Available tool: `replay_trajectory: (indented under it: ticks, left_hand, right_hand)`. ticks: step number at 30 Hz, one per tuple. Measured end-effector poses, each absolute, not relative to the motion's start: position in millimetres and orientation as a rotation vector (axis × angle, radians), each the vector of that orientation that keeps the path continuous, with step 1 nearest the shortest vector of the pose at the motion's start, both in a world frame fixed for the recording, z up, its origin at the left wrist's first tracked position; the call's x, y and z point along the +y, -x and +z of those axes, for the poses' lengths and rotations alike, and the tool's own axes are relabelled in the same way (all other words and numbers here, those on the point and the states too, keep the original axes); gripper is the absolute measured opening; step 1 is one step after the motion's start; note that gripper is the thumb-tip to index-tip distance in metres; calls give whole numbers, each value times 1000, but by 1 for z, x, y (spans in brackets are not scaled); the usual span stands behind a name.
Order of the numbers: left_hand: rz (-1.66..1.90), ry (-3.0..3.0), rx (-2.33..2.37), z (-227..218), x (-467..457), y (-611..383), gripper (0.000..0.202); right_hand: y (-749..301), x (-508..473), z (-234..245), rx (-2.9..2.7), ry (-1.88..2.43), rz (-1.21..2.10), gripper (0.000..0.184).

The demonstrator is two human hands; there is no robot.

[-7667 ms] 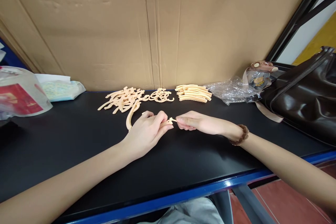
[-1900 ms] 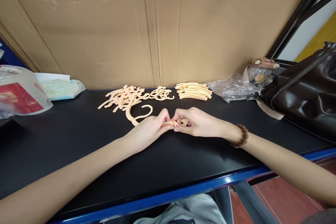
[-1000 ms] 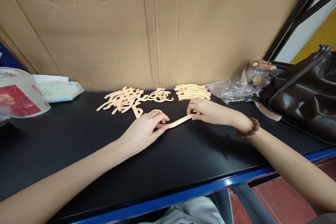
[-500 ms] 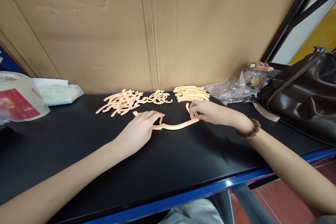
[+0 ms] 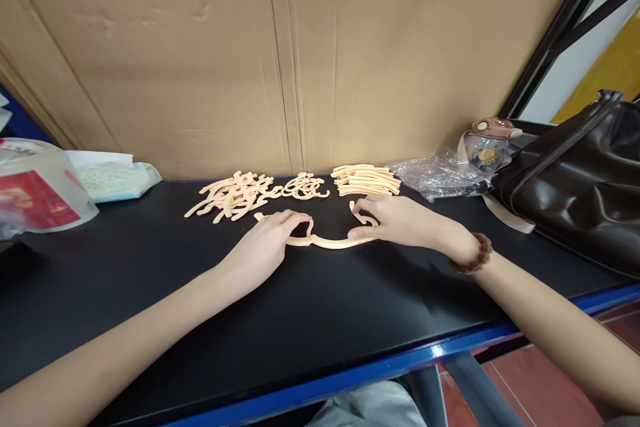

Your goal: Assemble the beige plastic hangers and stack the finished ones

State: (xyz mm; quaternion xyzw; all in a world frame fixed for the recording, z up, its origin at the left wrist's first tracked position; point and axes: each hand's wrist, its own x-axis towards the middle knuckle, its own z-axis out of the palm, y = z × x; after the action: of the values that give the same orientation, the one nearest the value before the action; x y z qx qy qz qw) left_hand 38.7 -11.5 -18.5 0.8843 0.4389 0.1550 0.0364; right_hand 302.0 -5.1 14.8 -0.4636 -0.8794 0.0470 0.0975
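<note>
My right hand [image 5: 400,221] is half open, thumb and forefinger spread apart; the thumb tip lies against the right end of a long, curved, pale peach strip with a smooth surface [image 5: 335,243], and a small, hooked, pale peach piece [image 5: 369,220] shows in the gap between thumb and fingers. My left hand [image 5: 265,240] arches palm-down over the other end of the same joined shape, fingers bent and close together; I cannot tell how firmly it grips, since my hand hides that part. The strip rests in front of me on a black, smooth-topped table with a blue edge [image 5: 310,327]. Just beyond lie a tangled heap of pale peach, branching pieces [image 5: 233,197], a smaller cluster of pale peach, curled hooks [image 5: 303,185] and a neat stack of pale peach, bowed strips [image 5: 365,180]. Crumpled clear plastic wrap [image 5: 435,173] and a shiny dark-brown bag [image 5: 575,180] sit farther right.
</note>
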Motion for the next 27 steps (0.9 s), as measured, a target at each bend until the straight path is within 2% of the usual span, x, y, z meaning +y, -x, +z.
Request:
replay_trajectory:
  ticks: [4,8,15,21,24,27]
  left_hand:
    - [434,-2746,1436,-16,-13,-40,58]
    - [411,-2791,1444,-15,-12,-40,47]
    - [455,-2712,1502,-10,-15,-43,35]
    - [497,-2502,1505,-12,-15,-43,57]
    - [599,-2327,1458,-16,-12,-42,54]
    - [642,-2148,1386,-15,-9,-42,54]
  right_hand:
    - [-301,-2,9,-2680,1174,297,50]
    - [-297,-2,5,-2691,1030,352,36]
    - [-297,1,1,-2693,1015,110,24]
    - [-299,5,0,-2562,1226,-340,20]
    - [-297,0,5,-2520,1426,-332,20]
    - [-294,-4,8,-2540,1453,-231,19]
